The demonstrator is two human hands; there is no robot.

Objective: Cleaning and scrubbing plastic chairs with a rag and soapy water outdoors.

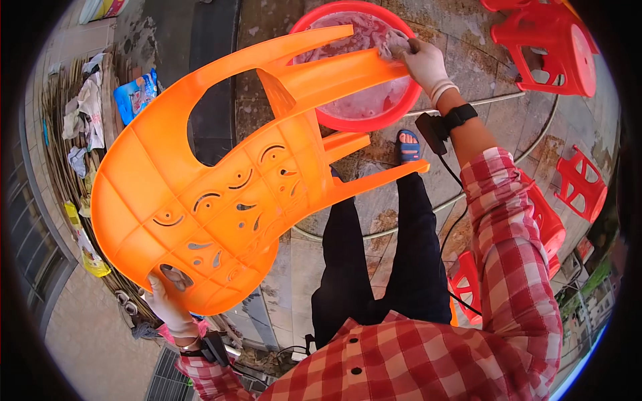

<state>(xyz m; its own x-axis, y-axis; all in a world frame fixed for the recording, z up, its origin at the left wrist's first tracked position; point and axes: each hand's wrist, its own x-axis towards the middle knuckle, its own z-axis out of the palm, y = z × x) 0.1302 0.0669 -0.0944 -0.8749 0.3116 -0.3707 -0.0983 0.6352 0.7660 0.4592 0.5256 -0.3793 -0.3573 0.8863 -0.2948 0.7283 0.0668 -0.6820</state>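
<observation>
An orange plastic armchair (200, 200) is held up tilted, its legs pointing to the upper right. My left hand (170, 306), in a white glove, grips the chair's backrest at the oval hole, with fingers visible through it. My right hand (424, 62), gloved too, presses a wet grey cloth (393, 45) against the end of one chair leg. Behind that leg, a red plastic basin (371, 125) holds cloudy, sudsy water (361, 103).
Red plastic stools (544, 55) stand at the upper right and more (582, 183) along the right. A hose (539, 143) curves over the wet paving. Bundled thin sticks (60, 130) and a blue packet (136, 95) lie at left. A black cable hangs by my right arm.
</observation>
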